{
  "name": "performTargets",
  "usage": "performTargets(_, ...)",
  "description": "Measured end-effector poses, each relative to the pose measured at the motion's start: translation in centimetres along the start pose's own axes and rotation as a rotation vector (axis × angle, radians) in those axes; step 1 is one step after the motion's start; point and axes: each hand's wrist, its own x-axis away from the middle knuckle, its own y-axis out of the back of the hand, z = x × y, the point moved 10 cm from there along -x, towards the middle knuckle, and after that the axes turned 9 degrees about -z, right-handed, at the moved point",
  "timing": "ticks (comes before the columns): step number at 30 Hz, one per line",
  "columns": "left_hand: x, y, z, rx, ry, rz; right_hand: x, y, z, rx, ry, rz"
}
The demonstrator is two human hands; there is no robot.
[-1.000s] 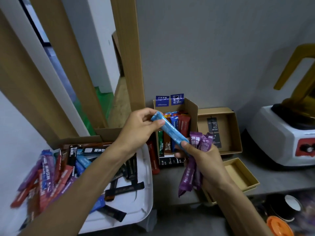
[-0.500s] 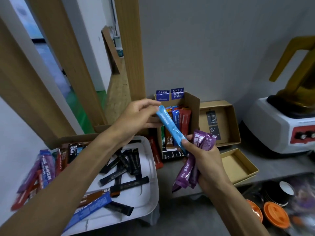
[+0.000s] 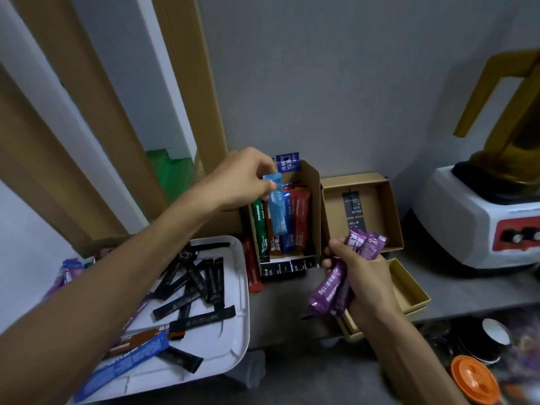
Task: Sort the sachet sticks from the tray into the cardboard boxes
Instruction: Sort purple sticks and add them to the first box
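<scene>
- The left hand [image 3: 242,178] pinches the light-blue foil sachet stick [image 3: 276,209] by its top end, between thumb and fingertips. The stick hangs inside the tall brown cardboard box [image 3: 314,185], which stands at the back edge of the desk [image 3: 467,287] against the wall.
- The stick's long axis is close to upright and leans a little. The pinched end points up and the free end points down among the green, brown, blue and red sticks standing in the box.
- The step in hand looks like slotting this stick in beside the other blue sticks [image 3: 287,226].
- To do it well:
  - Hold the stick parallel to its neighbours.
  - Steer the lower end into the gap by the blue ones, not onto their tops.
  - Let go only once the end rests on the box floor, so it neither tips forward nor drags a neighbour askew.
- The right hand [image 3: 365,276] is curled round a bundle of purple foil sachet sticks [image 3: 330,290]. It is held above the desk's front edge, in front of the wide open cardboard box [image 3: 388,206]. By my guess that bundle goes next.
- The white plastic tray [image 3: 242,287] at the desk's left end holds many black sachet sticks [image 3: 204,276], so much sorting remains.
</scene>
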Motion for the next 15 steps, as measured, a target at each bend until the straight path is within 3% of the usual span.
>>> performTargets(6, -1.9, -3.0, -1.7, -0.24, -0.023, -0.019, -0.5, 1.3, 1.0, 0.001, -0.017, 0.074)
performTargets(12, -1.6, -7.4, -0.3, -0.249, 0.014, -0.004, -0.6, 2.1, 1.6, 0.026, -0.037, 0.129)
performTargets(15, -0.9, -8.6, -0.1, -0.217, -0.028, -0.087, -0.5, 2.4, 1.9, 0.036, -0.054, 0.142)
